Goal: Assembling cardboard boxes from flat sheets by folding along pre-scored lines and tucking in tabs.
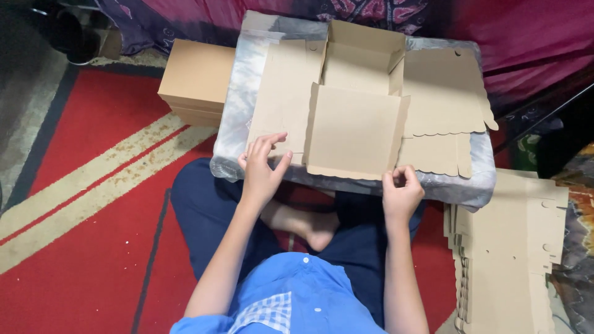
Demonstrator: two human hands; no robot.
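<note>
Resting on grey table (247,80), red carpet (93,204) below

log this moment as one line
left hand: on box blank's left flap | right hand: pinching its front right corner | blank on table | flat stack at right

red carpet (93,260) with cream stripes, magenta patterned cloth (482,25) behind, grey floor strip (25,111) at left

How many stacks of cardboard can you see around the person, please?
2: a neat stack on the rug left of the table, and a looser stack of flat blanks on the floor at the right. Others may lie out of frame.
</note>
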